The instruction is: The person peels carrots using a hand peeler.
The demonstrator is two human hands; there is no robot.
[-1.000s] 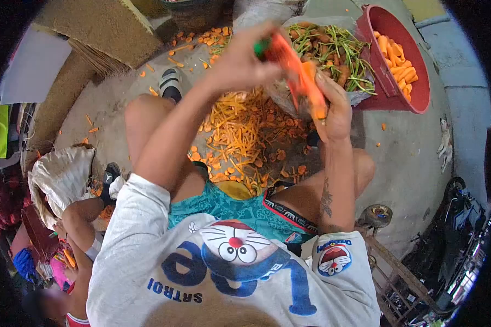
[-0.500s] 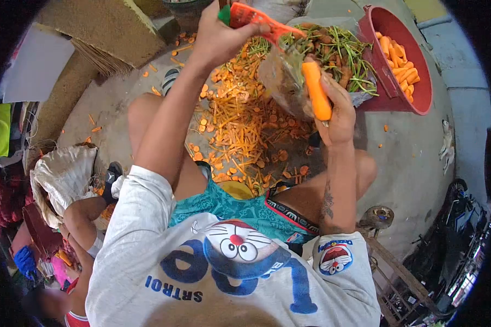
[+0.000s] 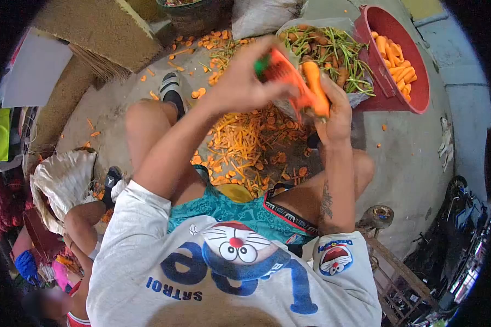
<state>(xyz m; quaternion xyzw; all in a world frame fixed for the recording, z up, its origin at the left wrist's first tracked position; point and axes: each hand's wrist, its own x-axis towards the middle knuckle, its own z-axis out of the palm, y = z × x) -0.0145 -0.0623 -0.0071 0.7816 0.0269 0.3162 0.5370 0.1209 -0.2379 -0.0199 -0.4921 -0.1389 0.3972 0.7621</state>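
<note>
My left hand (image 3: 245,82) is closed around a red-orange peeler (image 3: 285,76) with a green part, blurred by motion. The peeler's near end lies against or very close to the lower end of a peeled carrot (image 3: 314,82); exact contact cannot be told. My right hand (image 3: 338,117) grips that carrot from the right, its tip pointing down towards me. Just beyond the hands, a clear plastic bag (image 3: 333,23) holds unpeeled carrots with green stems (image 3: 343,52). Orange peelings and cut carrot ends (image 3: 237,141) cover the floor between my legs.
A tilted red tub (image 3: 368,60) with peeled carrots (image 3: 396,60) stands at the far right. White sacks (image 3: 264,16) and a dark bin (image 3: 191,16) are at the back. Another person's leg (image 3: 83,223) shows at left. A metal frame (image 3: 398,272) is at lower right.
My left hand has brought the peeler down and to the right, from above the carrot to its lower end. My right hand holds the carrot in nearly the same place.
</note>
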